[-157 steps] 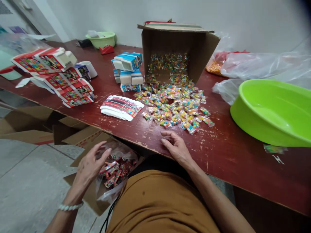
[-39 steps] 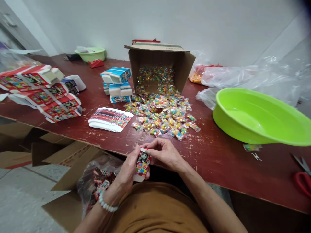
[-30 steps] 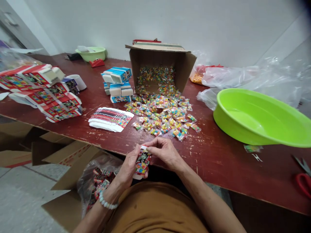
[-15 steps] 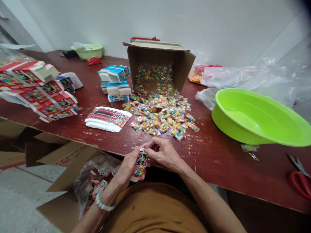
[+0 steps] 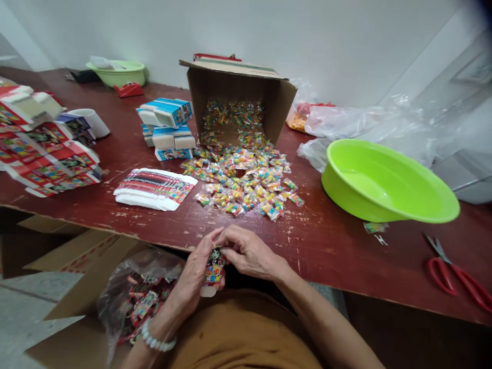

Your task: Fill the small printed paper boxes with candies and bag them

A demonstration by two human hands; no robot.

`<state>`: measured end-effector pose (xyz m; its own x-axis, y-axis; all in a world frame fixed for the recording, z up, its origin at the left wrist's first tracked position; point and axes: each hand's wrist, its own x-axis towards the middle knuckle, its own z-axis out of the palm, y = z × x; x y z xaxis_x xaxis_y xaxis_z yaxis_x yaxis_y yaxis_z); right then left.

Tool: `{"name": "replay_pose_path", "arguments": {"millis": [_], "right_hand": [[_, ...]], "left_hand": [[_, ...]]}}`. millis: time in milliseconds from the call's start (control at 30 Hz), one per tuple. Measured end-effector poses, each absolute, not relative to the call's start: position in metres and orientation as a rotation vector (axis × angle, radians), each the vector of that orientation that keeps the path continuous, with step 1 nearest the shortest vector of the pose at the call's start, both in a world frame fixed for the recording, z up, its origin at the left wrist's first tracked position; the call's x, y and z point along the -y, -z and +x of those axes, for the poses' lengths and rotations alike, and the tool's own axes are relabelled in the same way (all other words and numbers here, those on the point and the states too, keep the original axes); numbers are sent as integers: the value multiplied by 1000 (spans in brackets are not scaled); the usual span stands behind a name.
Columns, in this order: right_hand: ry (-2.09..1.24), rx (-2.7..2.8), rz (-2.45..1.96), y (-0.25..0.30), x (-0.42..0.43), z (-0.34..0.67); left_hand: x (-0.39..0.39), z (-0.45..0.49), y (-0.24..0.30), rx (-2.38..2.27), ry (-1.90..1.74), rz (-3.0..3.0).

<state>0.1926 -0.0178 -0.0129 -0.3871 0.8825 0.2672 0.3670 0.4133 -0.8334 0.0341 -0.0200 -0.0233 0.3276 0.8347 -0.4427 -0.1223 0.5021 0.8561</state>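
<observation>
Scuffed red table (image 5: 319,251), pale wall (image 5: 315,46) behind; at its front edge, left hand (image 5: 195,271) grips small box (image 5: 213,274), right hand (image 5: 251,253) pinches its top, tabletop separating them from candy (image 5: 246,184).

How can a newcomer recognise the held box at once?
Start at the red table, then its near edge before the candy. There, the left hand holds a printed box, the right hand at its top. Unlike the stacked boxes, it is held singly, with a white flap at its lower end.
</observation>
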Motion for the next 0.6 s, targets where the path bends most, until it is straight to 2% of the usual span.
{"name": "replay_pose_path", "arguments": {"millis": [133, 267, 333, 467, 600], "right_hand": [[-790, 1813, -1216, 24, 7, 218], [-234, 1629, -1790, 38, -8, 268], [-89, 1668, -2009, 48, -10, 285], [-54, 1755, -2143, 58, -6, 289], [-153, 1792, -1901, 51, 3, 275]], "left_hand": [[31, 32, 25, -903, -791, 626], [43, 13, 37, -878, -668, 507], [43, -7, 47, -940, -613, 556], [28, -52, 59, -930, -400, 922], [13, -72, 46, -858, 79, 1189]]}}
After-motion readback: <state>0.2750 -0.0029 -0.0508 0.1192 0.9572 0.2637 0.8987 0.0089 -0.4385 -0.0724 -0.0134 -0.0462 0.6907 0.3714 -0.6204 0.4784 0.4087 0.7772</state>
